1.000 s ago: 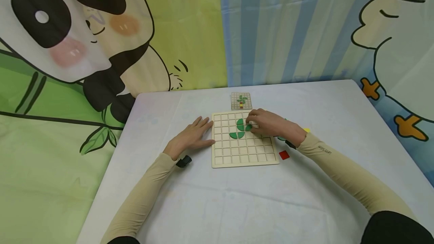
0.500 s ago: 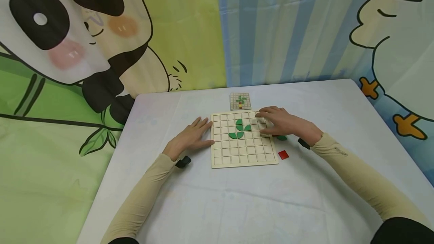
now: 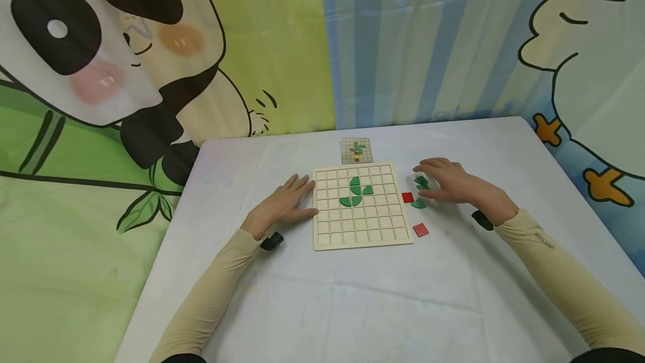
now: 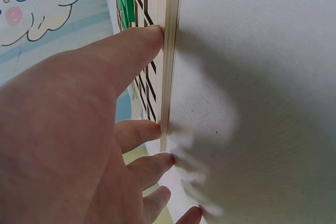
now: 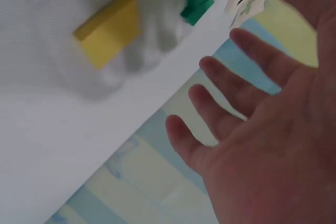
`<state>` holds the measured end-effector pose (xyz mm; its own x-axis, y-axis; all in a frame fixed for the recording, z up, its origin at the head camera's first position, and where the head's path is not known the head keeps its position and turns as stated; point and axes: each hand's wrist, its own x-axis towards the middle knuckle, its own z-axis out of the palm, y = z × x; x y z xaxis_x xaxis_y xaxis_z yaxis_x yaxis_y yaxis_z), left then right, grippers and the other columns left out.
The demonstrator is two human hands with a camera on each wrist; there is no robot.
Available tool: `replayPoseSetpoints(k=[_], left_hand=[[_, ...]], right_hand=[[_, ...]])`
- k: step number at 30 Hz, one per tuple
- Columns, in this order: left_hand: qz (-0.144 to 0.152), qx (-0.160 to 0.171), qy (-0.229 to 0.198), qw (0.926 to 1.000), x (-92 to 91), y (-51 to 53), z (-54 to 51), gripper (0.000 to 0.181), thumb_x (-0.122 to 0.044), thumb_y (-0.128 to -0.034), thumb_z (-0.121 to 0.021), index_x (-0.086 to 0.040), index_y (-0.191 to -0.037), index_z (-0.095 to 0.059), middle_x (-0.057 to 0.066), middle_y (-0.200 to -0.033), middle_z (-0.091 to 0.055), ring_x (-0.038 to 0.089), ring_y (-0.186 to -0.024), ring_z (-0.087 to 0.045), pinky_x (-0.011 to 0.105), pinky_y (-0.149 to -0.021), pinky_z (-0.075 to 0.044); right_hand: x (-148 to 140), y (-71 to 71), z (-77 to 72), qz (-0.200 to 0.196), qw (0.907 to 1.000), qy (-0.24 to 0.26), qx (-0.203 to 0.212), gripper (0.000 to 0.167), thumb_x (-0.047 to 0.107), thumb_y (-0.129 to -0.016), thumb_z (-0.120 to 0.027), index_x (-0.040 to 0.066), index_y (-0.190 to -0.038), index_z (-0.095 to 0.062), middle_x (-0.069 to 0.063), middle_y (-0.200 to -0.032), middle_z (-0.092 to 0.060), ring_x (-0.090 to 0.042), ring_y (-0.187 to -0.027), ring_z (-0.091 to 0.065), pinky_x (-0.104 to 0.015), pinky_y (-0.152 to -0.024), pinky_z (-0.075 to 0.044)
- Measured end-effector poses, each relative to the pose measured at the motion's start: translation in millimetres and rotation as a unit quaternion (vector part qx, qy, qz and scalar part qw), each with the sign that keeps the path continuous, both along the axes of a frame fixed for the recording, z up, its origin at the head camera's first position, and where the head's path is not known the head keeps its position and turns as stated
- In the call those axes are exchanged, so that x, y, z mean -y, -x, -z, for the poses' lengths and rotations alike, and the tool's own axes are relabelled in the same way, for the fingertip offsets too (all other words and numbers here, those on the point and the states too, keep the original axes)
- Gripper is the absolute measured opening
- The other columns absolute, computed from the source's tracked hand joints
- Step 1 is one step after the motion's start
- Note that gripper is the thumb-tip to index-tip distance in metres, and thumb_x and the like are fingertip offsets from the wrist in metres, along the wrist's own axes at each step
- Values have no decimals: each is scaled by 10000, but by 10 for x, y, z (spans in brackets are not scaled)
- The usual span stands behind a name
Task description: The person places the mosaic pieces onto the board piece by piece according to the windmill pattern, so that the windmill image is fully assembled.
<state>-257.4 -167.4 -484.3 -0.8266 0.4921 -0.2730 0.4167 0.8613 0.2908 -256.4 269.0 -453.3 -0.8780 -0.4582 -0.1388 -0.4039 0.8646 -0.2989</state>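
Note:
A pale wooden grid board (image 3: pixel 363 228) lies on the white table, with several green quarter-round pieces (image 3: pixel 356 189) set in its squares. My left hand (image 3: pixel 282 209) rests at its left edge; in the left wrist view, the thumb and a fingertip touch the board's rim (image 4: pixel 169 51). To the right of the board, my right hand (image 3: pixel 448 181) hovers with spread fingers, holding nothing. Loose green pieces (image 3: pixel 421 181) lie by its fingertips, and another green piece (image 3: pixel 418 204) sits just below. A yellow block (image 5: pixel 110 30) shows in the right wrist view; the hand hides it from the head view.
Two red square tiles lie right of the board, one red tile (image 3: pixel 407 198) against its edge and a second red tile (image 3: pixel 420 230) lower down. Behind the board is a small pattern card (image 3: pixel 356 150). A printed cloth backdrop (image 3: pixel 282 43) stands behind the table.
My right hand has left the green piece on the board and moved right, over the loose pieces, uncovering a red tile and green pieces. The left hand has stayed put.

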Motion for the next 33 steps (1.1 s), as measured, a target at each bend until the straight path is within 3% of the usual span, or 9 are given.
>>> replayPoseSetpoints(k=[5, 10, 13, 18, 27, 31, 33], left_hand=[[19, 7, -9, 10000, 3, -5, -5, 879, -625, -956, -544, -177, -1625, -193, 87, -1702, -112, 331, -1580, 7, 569, -1252, -161], [48, -17, -33, 10000, 17, -14, -10, 873, -620, -960, -541, -172, -1625, -193, 92, -1702, -114, 335, -1579, 5, 571, -1250, -164], [43, -23, -38, 10000, 19, -17, -14, 868, -611, -964, -542, -169, -1625, -192, 92, -1702, -113, 333, -1580, 6, 565, -1254, -157], [34, -14, -28, 10000, 11, -13, -22, 869, -618, -963, -538, -168, -1624, -197, 91, -1702, -117, 331, -1580, 4, 561, -1255, -155], [48, -6, 19, 10000, 5, 7, -2, 874, -627, -960, -535, -169, -1624, -197, 92, -1702, -121, 326, -1580, 9, 561, -1255, -157], [45, -23, 21, 10000, 11, 10, 6, 873, -629, -959, -534, -174, -1624, -198, 91, -1701, -123, 326, -1580, 7, 561, -1255, -158], [45, -32, 24, 10000, 13, 11, 8, 871, -629, -960, -534, -176, -1624, -199, 91, -1701, -125, 328, -1580, 5, 562, -1254, -160]], right_hand=[[-82, -30, 44, 255, 9993, 193, -201, 373, 229, -915, -731, 42, -1224, -635, -263, -1420, -503, -481, -1350, -389, -703, -1068, -338], [-59, -113, 83, 120, 9986, 503, 59, 236, 168, -894, -751, 118, -1116, -687, -225, -1459, -477, -454, -1388, -337, -676, -1112, -335], [-28, -174, 116, -208, 9982, 558, 73, 275, 173, -869, -785, 161, -1129, -698, -201, -1486, -455, -432, -1406, -309, -674, -1114, -328], [-18, -261, 180, -615, 9966, 492, -250, 301, 160, -842, -811, 179, -1122, -702, -205, -1478, -465, -441, -1402, -313, -686, -1087, -336], [-26, -306, 252, -313, 9962, 513, -630, 199, 167, -844, -812, 125, -1001, -697, -191, -1371, -547, -416, -1348, -387, -633, -1084, -388], [-16, -324, 302, -277, 9907, 637, -1172, 299, 259, -805, -856, 94, -927, -639, -186, -1270, -588, -403, -1275, -460, -609, -1027, -426], [-10, -332, 302, -264, 9899, 646, -1231, 338, 284, -801, -859, 83, -964, -642, -188, -1273, -579, -409, -1271, -458, -614, -1027, -419]])
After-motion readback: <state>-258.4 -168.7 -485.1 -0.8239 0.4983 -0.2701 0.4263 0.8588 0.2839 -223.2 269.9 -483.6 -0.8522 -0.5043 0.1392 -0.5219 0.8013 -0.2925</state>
